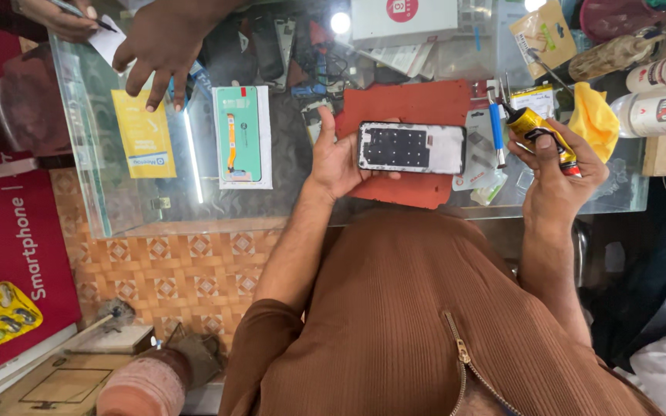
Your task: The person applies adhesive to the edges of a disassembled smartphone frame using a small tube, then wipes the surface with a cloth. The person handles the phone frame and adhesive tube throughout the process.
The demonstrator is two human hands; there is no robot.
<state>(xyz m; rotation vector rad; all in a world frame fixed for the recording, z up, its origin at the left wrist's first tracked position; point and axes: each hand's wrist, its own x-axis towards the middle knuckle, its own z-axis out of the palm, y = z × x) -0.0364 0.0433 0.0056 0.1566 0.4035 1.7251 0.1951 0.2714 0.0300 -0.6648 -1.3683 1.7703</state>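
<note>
My left hand (pixel 337 154) holds a phone frame (pixel 412 148) flat, its open inner side up, just above a red-brown mat (pixel 410 104) on the glass counter (pixel 117 216). My right hand (pixel 560 173) grips a small yellow and black glue tube (pixel 537 129), its nozzle pointing up and left, a short way right of the phone. A blue-handled tool (pixel 497 132) lies between the two hands.
Another person's hand (pixel 159 42) rests on the glass at the top left, above a yellow packet (pixel 144 135). A green phone screen part on white backing (pixel 242 137) lies beside it. A yellow cloth (pixel 595 115), white bottles (pixel 660 92) and a wooden block (pixel 664 154) crowd the right side.
</note>
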